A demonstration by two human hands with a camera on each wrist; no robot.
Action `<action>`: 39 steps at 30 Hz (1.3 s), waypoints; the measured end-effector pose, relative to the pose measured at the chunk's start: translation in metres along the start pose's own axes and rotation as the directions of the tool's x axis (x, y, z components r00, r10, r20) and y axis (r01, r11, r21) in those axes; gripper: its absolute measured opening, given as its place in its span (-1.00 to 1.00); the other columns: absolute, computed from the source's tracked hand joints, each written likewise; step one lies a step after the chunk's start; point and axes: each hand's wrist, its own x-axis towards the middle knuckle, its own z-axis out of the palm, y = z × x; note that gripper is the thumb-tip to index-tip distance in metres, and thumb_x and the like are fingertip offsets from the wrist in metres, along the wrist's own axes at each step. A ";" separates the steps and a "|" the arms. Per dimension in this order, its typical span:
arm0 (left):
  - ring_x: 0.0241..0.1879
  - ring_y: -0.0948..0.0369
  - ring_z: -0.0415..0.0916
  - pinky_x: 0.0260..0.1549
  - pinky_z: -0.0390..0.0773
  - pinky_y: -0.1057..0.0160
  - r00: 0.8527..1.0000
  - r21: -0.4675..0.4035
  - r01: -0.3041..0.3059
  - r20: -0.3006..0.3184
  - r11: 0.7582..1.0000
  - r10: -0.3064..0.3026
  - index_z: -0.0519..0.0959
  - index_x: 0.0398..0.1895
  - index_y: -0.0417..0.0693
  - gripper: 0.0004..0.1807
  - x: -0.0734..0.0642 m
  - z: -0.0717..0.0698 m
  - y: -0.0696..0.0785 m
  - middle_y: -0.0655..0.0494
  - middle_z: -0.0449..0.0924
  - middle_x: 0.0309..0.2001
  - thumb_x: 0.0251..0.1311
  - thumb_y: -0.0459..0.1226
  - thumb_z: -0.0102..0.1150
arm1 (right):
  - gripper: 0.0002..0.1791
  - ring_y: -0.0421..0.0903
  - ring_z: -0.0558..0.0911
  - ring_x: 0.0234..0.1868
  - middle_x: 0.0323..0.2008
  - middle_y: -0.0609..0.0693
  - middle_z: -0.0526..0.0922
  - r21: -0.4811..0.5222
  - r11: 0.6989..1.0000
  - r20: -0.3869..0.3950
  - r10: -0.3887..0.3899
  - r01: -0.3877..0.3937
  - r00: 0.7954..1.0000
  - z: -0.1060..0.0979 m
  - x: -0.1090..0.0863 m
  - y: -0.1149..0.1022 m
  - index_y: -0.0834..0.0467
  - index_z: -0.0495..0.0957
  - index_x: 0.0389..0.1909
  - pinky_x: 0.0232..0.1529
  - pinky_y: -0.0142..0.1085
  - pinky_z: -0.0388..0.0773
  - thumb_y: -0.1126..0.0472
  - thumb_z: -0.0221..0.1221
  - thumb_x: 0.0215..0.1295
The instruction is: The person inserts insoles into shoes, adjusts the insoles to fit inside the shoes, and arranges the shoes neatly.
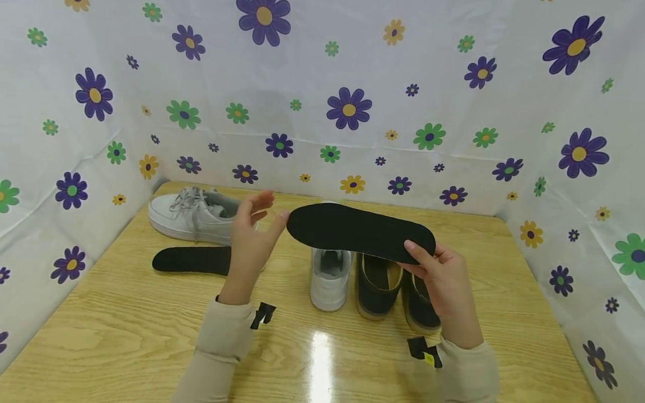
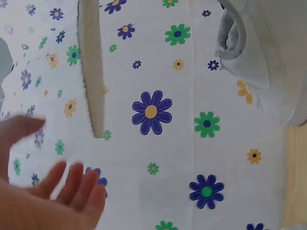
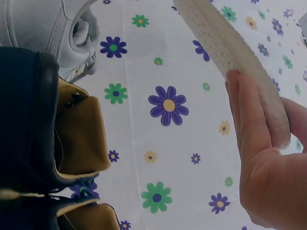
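Note:
A black insole [image 1: 353, 229] is held up above the shoes, dark side toward the head camera. My right hand [image 1: 445, 280] pinches its right end, thumb on the dark face and fingers behind. In the right wrist view the insole's pale underside [image 3: 228, 50] lies against the fingers of that hand [image 3: 268, 177]. At the other end is my left hand [image 1: 252, 246], fingers spread and holding nothing. The left wrist view shows a gap between this hand [image 2: 57, 203] and the insole [image 2: 93, 72]. Partly behind the left forearm, a second black insole [image 1: 188, 260] lies on the table.
On the wooden table [image 1: 126, 313], a white laced sneaker [image 1: 186, 217] lies lengthwise at the back left. Another white sneaker [image 1: 330, 288] stands mid-table, beside two dark shoes [image 1: 375, 296] with tan linings, all partly covered by the raised insole. Flower-printed cloth [image 1: 312, 73] encloses the back and sides.

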 end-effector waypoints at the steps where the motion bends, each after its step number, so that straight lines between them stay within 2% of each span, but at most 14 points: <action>1: 0.11 0.03 0.36 0.15 0.33 0.04 0.997 0.060 -0.063 0.057 0.996 0.060 0.37 0.20 -0.29 -0.43 -0.001 0.000 0.001 -0.17 0.43 0.10 0.12 -0.39 0.32 | -0.76 -0.20 0.71 -0.28 -0.32 -0.10 0.70 -0.022 1.000 0.007 0.004 -0.003 1.000 -0.001 0.000 -0.001 0.02 0.72 -0.43 -0.17 -0.26 0.64 0.36 0.17 0.32; 3: 0.19 0.02 0.31 0.20 0.29 -0.03 0.967 0.154 -0.183 0.207 0.971 0.150 0.34 0.27 -0.22 -0.30 -0.004 0.002 0.004 -0.13 0.39 0.18 0.05 -0.30 0.41 | -0.78 -0.21 0.71 -0.27 -0.32 -0.11 0.71 -0.061 0.998 0.028 0.015 -0.013 1.000 -0.003 -0.001 -0.003 0.00 0.72 -0.40 -0.17 -0.27 0.64 0.35 0.18 0.31; 7: 0.33 -0.01 0.16 0.27 0.19 -0.13 0.837 0.256 -0.381 0.505 0.889 0.213 0.17 0.43 -0.12 0.01 -0.012 0.009 0.009 -0.08 0.25 0.34 -0.09 -0.12 0.52 | -0.84 -0.20 0.71 -0.24 -0.29 -0.12 0.72 -0.141 0.989 0.062 0.045 -0.036 0.997 -0.005 -0.003 -0.008 0.00 0.71 -0.31 -0.15 -0.27 0.63 0.31 0.19 0.31; 9: 0.35 -0.05 0.15 0.29 0.15 -0.15 0.771 0.286 -0.458 0.599 0.842 0.217 0.11 0.45 -0.15 0.11 -0.016 0.014 0.010 -0.12 0.21 0.36 -0.15 -0.05 0.54 | -0.87 -0.19 0.71 -0.23 -0.27 -0.12 0.72 -0.173 0.984 0.080 0.056 -0.042 0.995 -0.006 -0.005 -0.010 0.03 0.70 -0.27 -0.13 -0.27 0.63 0.29 0.19 0.32; 12: 0.35 -0.08 0.15 0.32 0.09 -0.16 0.716 0.343 -0.524 0.674 0.780 0.184 0.09 0.45 -0.19 0.19 -0.021 0.022 0.010 -0.15 0.19 0.37 -0.22 0.00 0.57 | -0.88 -0.18 0.71 -0.22 -0.27 -0.12 0.72 -0.204 0.978 0.099 0.064 -0.043 0.993 -0.008 -0.006 -0.012 0.12 0.68 -0.20 -0.11 -0.27 0.62 0.29 0.19 0.32; 16: 0.34 -0.06 0.17 0.34 0.04 -0.16 0.695 0.408 -0.542 0.709 0.734 0.120 0.09 0.45 -0.23 0.20 -0.026 0.027 0.012 -0.17 0.19 0.36 -0.24 -0.02 0.59 | -0.81 -0.18 0.71 -0.24 -0.29 -0.13 0.72 -0.248 0.968 0.100 0.070 -0.043 0.993 -0.008 -0.007 -0.014 0.26 0.64 -0.12 -0.12 -0.29 0.62 0.27 0.20 0.31; 22: 0.28 -0.08 0.26 0.28 0.21 -0.11 0.706 0.427 -0.532 0.700 0.731 0.105 0.15 0.40 -0.29 0.12 -0.028 0.030 0.015 -0.20 0.30 0.29 -0.22 -0.12 0.59 | -0.61 -0.17 0.70 -0.24 -0.29 -0.10 0.72 -0.324 0.946 0.106 0.066 -0.029 0.992 -0.010 -0.008 -0.015 0.47 0.53 0.01 -0.15 -0.28 0.63 0.24 0.22 0.30; 26: 0.25 -0.07 0.29 0.21 0.30 -0.09 0.713 0.418 -0.528 0.691 0.739 0.119 0.18 0.37 -0.29 0.07 -0.028 0.031 0.015 -0.18 0.34 0.25 -0.20 -0.14 0.58 | -0.58 -0.25 0.66 -0.16 -0.19 -0.12 0.69 -0.443 0.890 0.053 -0.091 0.105 0.994 -0.008 -0.011 -0.016 0.34 0.52 0.10 -0.10 -0.43 0.57 0.16 0.19 0.34; 27: 0.25 -0.07 0.30 0.20 0.31 -0.08 0.714 0.417 -0.529 0.689 0.739 0.123 0.19 0.37 -0.29 0.05 -0.028 0.031 0.015 -0.17 0.34 0.24 -0.19 -0.14 0.58 | -0.58 -0.23 0.65 -0.11 -0.14 -0.10 0.68 -0.495 0.849 0.045 -0.191 0.188 0.981 -0.006 -0.012 -0.015 0.30 0.51 0.13 -0.06 -0.47 0.54 0.16 0.20 0.34; 29: 0.23 -0.06 0.31 0.20 0.32 -0.08 0.713 0.415 -0.539 0.688 0.733 0.134 0.21 0.34 -0.29 0.02 -0.027 0.032 0.015 -0.16 0.36 0.22 -0.19 -0.15 0.57 | -0.55 -0.14 0.62 0.00 -0.03 -0.01 0.65 -0.610 0.697 0.070 -0.425 0.376 0.902 -0.001 -0.015 -0.014 0.24 0.51 0.16 0.05 -0.48 0.46 0.12 0.21 0.33; 32: 0.21 -0.04 0.34 0.19 0.33 -0.05 0.701 0.414 -0.570 0.696 0.710 0.156 0.24 0.31 -0.28 -0.02 -0.025 0.033 0.015 -0.15 0.39 0.19 -0.20 -0.16 0.57 | -0.46 0.07 0.55 0.12 0.10 0.17 0.56 -0.707 0.367 0.250 -0.671 0.605 0.698 0.009 -0.018 -0.012 0.28 0.46 0.21 0.20 -0.35 0.39 0.06 0.23 0.30; 34: 0.19 -0.03 0.35 0.19 0.34 -0.02 0.688 0.415 -0.596 0.705 0.687 0.171 0.26 0.30 -0.27 -0.03 -0.023 0.035 0.016 -0.13 0.40 0.18 -0.20 -0.16 0.57 | -0.34 0.17 0.49 0.17 0.16 0.24 0.49 -0.699 0.186 0.420 -0.675 0.690 0.607 0.018 -0.019 -0.010 0.32 0.41 0.23 0.24 -0.21 0.36 0.03 0.30 0.22; 36: 0.19 -0.01 0.36 0.21 0.33 -0.01 0.674 0.415 -0.624 0.714 0.662 0.188 0.27 0.29 -0.26 -0.04 -0.021 0.037 0.019 -0.12 0.41 0.18 -0.20 -0.16 0.57 | -0.19 0.19 0.43 0.23 0.21 0.26 0.43 -0.686 0.069 0.555 -0.594 0.725 0.582 0.027 -0.019 -0.007 0.35 0.35 0.27 0.26 -0.11 0.33 0.04 0.41 0.07; 39: 0.20 0.00 0.35 0.23 0.30 0.01 0.652 0.419 -0.659 0.732 0.624 0.197 0.28 0.29 -0.25 -0.06 -0.018 0.040 0.023 -0.11 0.41 0.19 -0.18 -0.14 0.56 | 0.03 0.21 0.34 0.30 0.27 0.28 0.34 -0.710 -0.074 0.652 -0.444 0.700 0.614 0.039 -0.017 0.000 0.38 0.27 0.31 0.28 -0.02 0.30 0.07 0.55 -0.17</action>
